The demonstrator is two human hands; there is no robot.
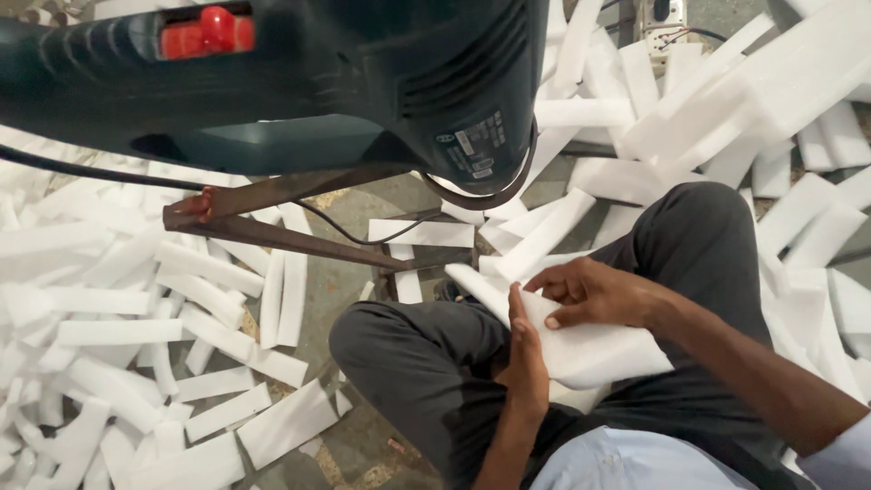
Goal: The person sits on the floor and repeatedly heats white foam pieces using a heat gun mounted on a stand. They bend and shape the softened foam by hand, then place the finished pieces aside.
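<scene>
I sit with my knees up in dark grey trousers (426, 363). Both hands hold a white foam sheet (590, 349) over my lap. My left hand (524, 363) grips its near edge from below, thumb on top. My right hand (599, 292) rests on the upper side, fingers pressing the sheet. The sheet's narrow end (472, 279) points up toward a dark green heat gun (299, 82) mounted above on a rusty metal bracket (272, 231).
White foam strips (118, 331) lie scattered across the concrete floor on the left and pile up on the right (726, 109). A black cord (91, 171) runs from the heat gun. A power strip (660, 27) sits at the top.
</scene>
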